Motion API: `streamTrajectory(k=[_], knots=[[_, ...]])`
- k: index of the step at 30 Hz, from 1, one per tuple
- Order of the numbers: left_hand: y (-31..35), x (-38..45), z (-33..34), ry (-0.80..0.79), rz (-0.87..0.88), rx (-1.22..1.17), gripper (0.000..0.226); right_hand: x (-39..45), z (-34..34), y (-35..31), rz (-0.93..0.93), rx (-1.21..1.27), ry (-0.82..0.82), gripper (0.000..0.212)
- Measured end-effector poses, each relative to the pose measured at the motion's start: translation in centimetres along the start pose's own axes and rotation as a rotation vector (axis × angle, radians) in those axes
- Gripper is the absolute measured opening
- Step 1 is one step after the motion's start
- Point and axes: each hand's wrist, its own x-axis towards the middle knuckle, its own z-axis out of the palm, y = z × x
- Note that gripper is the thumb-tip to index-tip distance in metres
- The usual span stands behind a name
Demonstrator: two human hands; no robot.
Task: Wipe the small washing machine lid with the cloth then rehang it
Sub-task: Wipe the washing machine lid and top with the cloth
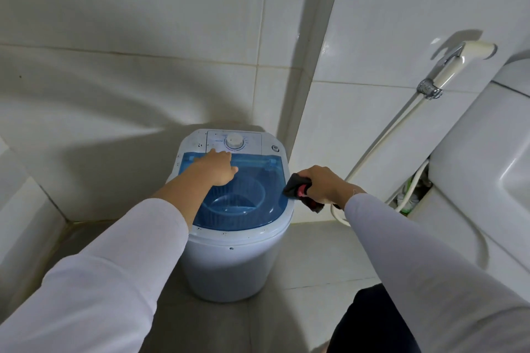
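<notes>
Blue lid (258,180) shut atop the small washing machine (232,266); dark cloth (298,190) bunched in the right hand (324,185), grip clamped, at its right rim. Left hand (219,167) rests flat, fingers apart, steadying. Spread the cloth, sweep broad overlapping strokes.

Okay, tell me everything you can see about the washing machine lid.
The lid is translucent blue plastic, closed flat on top of the small white washing machine, with the ribbed tub visible through it. A hinge bar runs along its far edge below the control dial. The left hand rests on its far side; the right hand presses a dark cloth against its right edge.
</notes>
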Motion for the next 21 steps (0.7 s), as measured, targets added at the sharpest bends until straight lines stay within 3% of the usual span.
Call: streamTrajectory(k=[4,12,21], knots=[[0.0,-2.2,0.0,0.02,0.085,0.027,0.079,0.2,-1.5,-0.4,0.014,0.112,0.171,0.048],[-0.5,-5.6,1.1,-0.032,0.178,0.128,0.108,-0.5,1.7,-1.8,0.059,0.09,0.158,0.039],[-0.4,-6.3,2.1,-0.039,0.143,0.133,0.107,-3.5,3.2,-1.7,0.11,0.127,0.156,0.027]])
